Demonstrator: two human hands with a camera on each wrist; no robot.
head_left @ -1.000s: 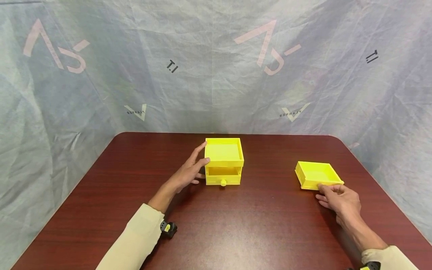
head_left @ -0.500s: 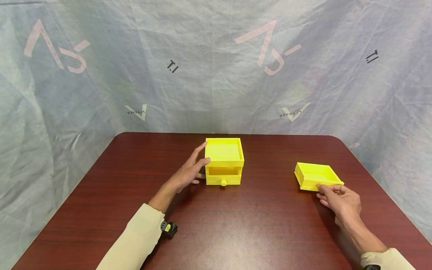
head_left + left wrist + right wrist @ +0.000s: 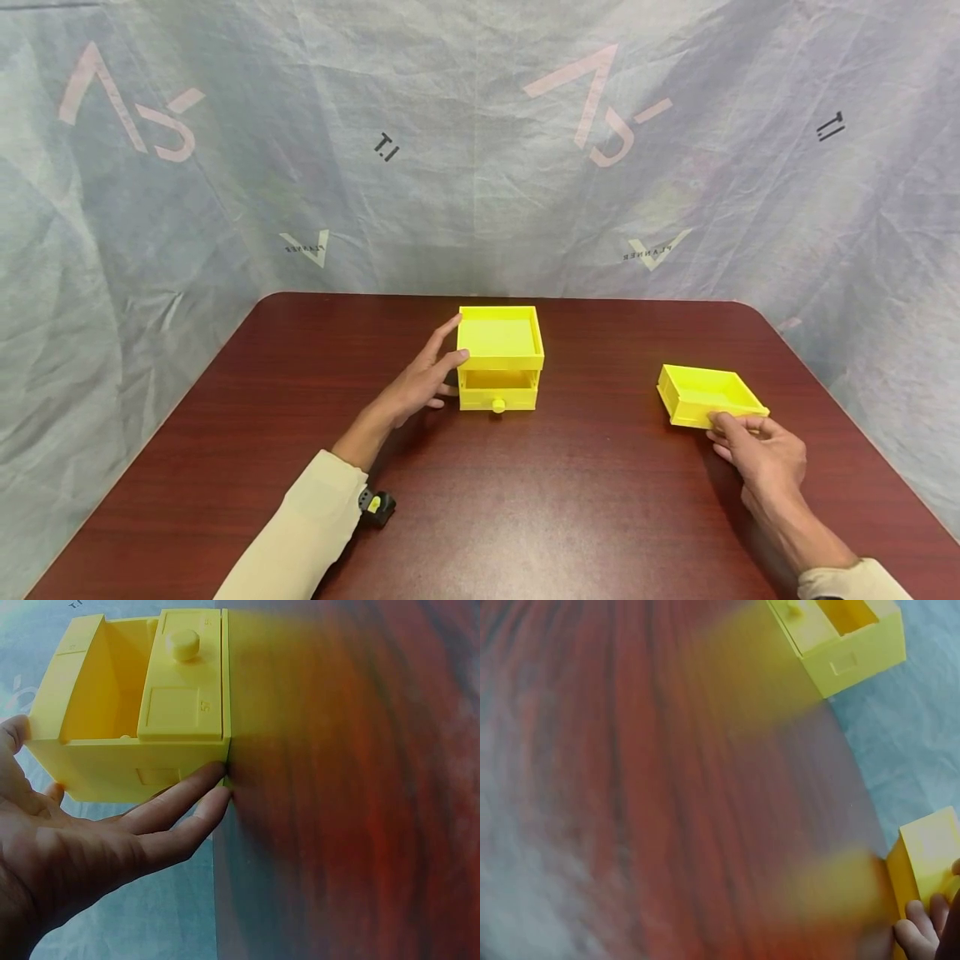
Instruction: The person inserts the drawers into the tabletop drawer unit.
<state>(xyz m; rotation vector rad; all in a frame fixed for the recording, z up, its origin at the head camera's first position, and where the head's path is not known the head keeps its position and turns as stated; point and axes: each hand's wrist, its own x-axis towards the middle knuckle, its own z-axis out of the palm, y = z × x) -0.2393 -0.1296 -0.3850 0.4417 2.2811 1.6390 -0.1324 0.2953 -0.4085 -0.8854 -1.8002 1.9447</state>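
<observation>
Here, right hand (image 3: 767, 460) pinches loose drawer (image 3: 705, 385), well right of cabinet (image 3: 498, 337); left hand (image 3: 411, 388), fingers fairly straight, touches cabinet.

Yel. cabinet (image 3: 500, 360) upright, upper slot (image 3: 498, 380) open; yel. drawer (image 3: 707, 397) well R.

red-brown table (image 3: 570, 500) before a wrinkled grey printed sheet (image 3: 465, 208)

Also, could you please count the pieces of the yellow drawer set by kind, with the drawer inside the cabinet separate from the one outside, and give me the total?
Cabinet: 1
Fitted drawer, in the lower opening: 1
Loose drawer, held by the right hand: 1
Total: 3 yellow pieces
</observation>
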